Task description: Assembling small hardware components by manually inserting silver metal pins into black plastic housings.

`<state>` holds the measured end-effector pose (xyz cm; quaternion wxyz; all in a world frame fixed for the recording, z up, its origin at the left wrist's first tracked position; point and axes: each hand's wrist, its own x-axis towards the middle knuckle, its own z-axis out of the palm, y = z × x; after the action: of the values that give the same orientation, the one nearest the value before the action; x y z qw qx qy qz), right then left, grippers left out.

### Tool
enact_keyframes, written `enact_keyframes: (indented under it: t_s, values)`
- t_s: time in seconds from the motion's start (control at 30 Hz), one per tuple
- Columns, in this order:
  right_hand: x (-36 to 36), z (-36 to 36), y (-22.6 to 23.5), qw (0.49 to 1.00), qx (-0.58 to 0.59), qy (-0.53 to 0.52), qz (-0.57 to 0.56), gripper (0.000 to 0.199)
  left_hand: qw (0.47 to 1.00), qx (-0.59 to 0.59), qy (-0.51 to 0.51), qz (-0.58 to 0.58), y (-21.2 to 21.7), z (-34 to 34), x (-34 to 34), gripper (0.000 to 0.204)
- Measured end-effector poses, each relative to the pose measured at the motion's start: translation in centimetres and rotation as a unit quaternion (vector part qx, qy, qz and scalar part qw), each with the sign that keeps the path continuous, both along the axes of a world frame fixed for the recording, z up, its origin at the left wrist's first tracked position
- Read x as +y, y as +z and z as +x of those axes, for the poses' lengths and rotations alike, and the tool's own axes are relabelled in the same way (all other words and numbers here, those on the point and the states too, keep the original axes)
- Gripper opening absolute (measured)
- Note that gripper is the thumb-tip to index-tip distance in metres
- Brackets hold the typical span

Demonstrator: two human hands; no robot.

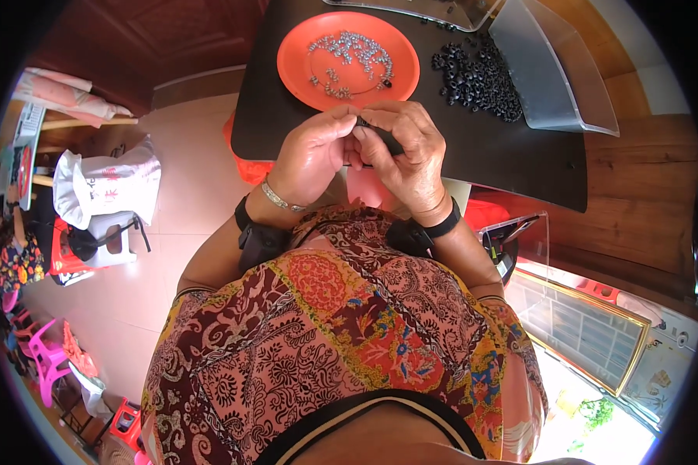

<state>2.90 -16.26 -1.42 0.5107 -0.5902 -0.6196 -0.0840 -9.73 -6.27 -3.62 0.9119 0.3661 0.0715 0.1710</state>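
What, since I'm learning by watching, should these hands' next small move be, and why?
Perhaps steady the small dark piece with the left hand while the right hand adjusts it gently. Both hands meet around it, it is partly hidden, and they are close to the near edge of the black table, so a slip might drop it.

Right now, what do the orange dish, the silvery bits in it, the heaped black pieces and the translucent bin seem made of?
Orange dish: smooth plastic, probably, from its even colour and raised rim.
Silvery bits: likely shiny metal, given their glints.
Black pieces: perhaps glossy plastic, since they catch highlights; coated metal possible.
Translucent bin: rigid, smooth plastic, probably, from its thin, cloudy walls.
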Motion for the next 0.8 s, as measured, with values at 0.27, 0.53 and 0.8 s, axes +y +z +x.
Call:
enact_keyframes:
  t_s: [0.27,0.53,0.8]
  values:
    - [-0.3,2.3,2.2,0.995,-0.018,0.050,-0.082,0.019,0.997,-0.015,-0.025,0.066,0.1,-0.6,0.9,0.028]
    - [2.8,9.1,2.0,0.948,-0.214,-0.032,-0.235,0.013,0.995,0.039,0.003,0.092,0.3,-2.0,1.4,0.027]
    - [5.6,8.6,1.1,0.918,-0.256,-0.048,-0.299,0.013,0.997,0.056,-0.007,0.062,-0.6,-2.1,1.9,0.028]
